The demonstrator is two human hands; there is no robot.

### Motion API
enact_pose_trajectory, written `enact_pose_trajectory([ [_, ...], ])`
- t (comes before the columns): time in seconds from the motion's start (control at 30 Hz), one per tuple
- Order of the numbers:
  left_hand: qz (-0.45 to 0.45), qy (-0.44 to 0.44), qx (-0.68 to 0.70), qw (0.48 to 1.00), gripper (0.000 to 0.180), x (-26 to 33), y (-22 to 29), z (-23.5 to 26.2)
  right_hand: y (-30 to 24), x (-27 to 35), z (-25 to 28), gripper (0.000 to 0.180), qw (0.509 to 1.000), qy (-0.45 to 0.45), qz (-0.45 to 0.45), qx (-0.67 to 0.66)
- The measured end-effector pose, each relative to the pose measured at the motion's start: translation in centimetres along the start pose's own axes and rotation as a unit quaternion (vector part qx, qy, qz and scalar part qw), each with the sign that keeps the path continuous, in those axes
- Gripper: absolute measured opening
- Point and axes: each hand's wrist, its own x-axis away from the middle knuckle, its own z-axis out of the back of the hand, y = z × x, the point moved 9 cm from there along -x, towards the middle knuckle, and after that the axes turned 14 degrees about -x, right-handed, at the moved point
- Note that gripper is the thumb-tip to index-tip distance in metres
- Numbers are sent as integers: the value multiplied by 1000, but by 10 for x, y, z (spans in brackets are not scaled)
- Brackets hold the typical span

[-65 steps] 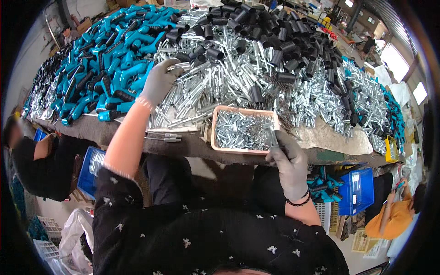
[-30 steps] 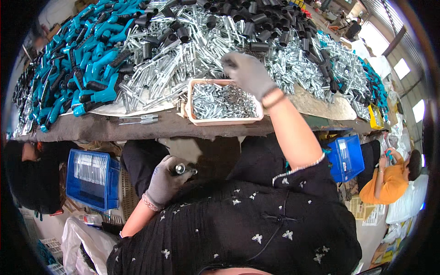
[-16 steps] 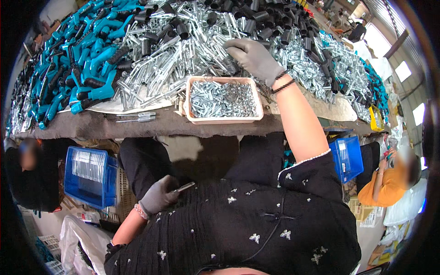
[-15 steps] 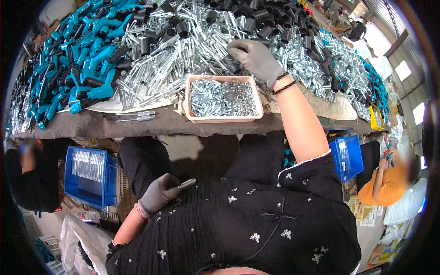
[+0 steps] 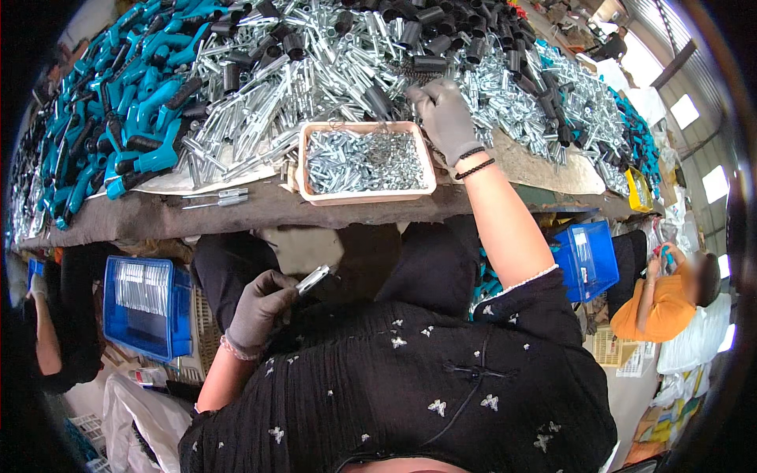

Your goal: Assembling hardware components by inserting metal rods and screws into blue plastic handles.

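Observation:
My left hand, in a grey glove, is closed around a short silver metal tube above my lap. The tube points up and to the right, its far end standing clear of the fingers. My right hand, gloved too, is over the bench just beyond the tray's right corner. Its thumb and fingers are drawn together beside a clump of dark springs; anything between them is too small to make out. A white tray of small silver pins and nuts sits at the bench edge.
Teal and black tool handles are heaped at left, silver rods in the middle, black tubes behind. A blue crate with silver parts stands lower left, another blue bin at right. A person in orange works at right.
My left hand has risen with the metal tube and tilted it upward. My right hand has shifted slightly right and down in view, next to the springs. The whole view has shifted a little.

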Motion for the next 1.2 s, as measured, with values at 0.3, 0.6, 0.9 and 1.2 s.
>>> enact_pose_trajectory([
  [0.3,-5,21,17,1000,15,8,4,0,46,3,8,48,981,24,-100,-162],
  [0.6,13,14,10,1000,15,11,-2,-1,34,49,15,21,885,-137,-237,-376],
  [0.9,-3,12,-25,1000,15,8,5,-10,28,62,39,27,946,-120,-139,-267],
  [1.2,12,-6,-35,999,14,4,1,-20,-10,31,22,41,979,-106,61,-163],
])
